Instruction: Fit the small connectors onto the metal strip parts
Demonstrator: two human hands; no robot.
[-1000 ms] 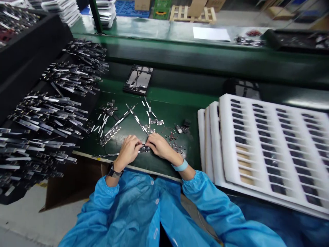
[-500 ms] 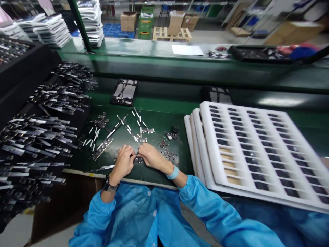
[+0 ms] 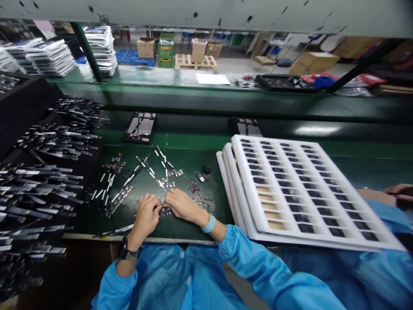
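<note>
Left hand (image 3: 147,214) is clamped by its fingertips on a small electronic part (image 3: 165,211), lower left of the frame's centre; the part is likewise pinched by the right hand (image 3: 182,204); farther right, white foam trays (image 3: 279,189) are stacked.

Green tabletop (image 3: 190,226), pale strip along near edge. Raised green shelf (image 3: 155,77) runs across behind it, dark slanting post (image 3: 86,51) at left, another post (image 3: 364,65) at right. Pale overhead panel (image 3: 206,12) with dark spots on top. Past shelf: light-grey floor (image 3: 237,60), blue plastic pallet (image 3: 124,57), wooden pallet (image 3: 204,63), stacked green crates (image 3: 165,52), cardboard boxes (image 3: 146,48), blue chair (image 3: 186,38) farther off. Larger cardboard carton (image 3: 312,63) back right. Bright light reflection (image 3: 318,129) behind tabletop, right side. Far background blurry.
</note>
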